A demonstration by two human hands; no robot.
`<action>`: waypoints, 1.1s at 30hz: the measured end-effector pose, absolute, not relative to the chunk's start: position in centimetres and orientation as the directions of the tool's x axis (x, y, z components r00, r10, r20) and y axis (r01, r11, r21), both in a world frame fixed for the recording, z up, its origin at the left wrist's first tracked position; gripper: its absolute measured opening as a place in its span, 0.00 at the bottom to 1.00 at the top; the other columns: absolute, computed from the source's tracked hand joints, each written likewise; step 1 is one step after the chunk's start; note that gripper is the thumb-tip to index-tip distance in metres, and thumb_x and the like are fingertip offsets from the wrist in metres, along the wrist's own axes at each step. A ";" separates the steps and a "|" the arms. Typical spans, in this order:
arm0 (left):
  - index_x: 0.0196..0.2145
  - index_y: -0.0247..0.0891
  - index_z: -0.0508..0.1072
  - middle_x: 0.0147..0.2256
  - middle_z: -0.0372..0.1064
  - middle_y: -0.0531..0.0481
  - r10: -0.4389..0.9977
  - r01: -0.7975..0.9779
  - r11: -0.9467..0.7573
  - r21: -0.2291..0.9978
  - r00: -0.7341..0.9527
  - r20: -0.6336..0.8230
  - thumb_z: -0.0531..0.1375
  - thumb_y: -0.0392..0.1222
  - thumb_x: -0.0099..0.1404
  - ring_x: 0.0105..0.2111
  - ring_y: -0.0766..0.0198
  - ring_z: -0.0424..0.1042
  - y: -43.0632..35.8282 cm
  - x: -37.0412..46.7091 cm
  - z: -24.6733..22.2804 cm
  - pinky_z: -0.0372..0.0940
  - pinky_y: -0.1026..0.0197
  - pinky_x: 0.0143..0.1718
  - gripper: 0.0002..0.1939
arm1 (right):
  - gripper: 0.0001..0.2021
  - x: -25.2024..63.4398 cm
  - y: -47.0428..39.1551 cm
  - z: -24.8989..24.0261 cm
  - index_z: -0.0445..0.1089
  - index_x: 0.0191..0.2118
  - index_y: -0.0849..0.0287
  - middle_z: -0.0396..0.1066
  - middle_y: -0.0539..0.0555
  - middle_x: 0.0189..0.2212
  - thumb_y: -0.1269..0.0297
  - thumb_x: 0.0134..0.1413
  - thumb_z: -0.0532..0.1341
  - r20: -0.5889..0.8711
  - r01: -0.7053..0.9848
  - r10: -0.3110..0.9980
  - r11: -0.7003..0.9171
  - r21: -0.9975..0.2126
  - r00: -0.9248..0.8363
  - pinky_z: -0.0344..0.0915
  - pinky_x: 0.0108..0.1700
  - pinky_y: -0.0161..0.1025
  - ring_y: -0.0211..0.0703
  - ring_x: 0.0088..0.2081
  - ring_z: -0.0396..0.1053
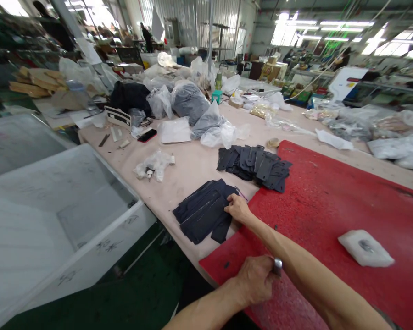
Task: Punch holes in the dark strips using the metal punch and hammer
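Note:
My right hand [239,209] reaches over to a stack of dark, flat cut pieces [203,211], its fingers pinched at the right edge of one. A thin purple line shows beside those fingertips. Closer to me, my left hand [258,280] is closed round a metal tool [277,266]; only its shiny, round end shows, so its kind is hidden. That hand is over the near edge of a red mat [316,201]. Beyond the stack lies a looser heap of dark pieces with holes and notches [256,164].
A white block [366,247] with a metal piece in it rests on the mat. White bins [30,206] stand left of the table. Farther back are a clear bag with a small bottle [154,166], a phone [147,135] and plastic-bagged goods [191,101].

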State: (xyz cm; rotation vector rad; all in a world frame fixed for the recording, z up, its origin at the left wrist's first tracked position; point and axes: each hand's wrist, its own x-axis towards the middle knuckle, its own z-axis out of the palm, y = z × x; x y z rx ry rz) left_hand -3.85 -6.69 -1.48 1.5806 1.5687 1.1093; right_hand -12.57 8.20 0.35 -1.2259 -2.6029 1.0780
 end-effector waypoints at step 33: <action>0.41 0.38 0.75 0.40 0.77 0.47 0.956 0.517 -0.155 0.842 -0.137 0.261 0.55 0.37 0.66 0.42 0.58 0.76 -5.2 -4.5 -1.2 0.70 0.55 0.49 0.10 | 0.16 15.9 1.0 2.1 0.69 0.49 0.62 0.69 0.63 0.47 0.65 0.56 0.55 0.038 0.759 0.994 0.099 -0.643 -0.098 0.60 0.53 0.46 0.52 0.50 0.65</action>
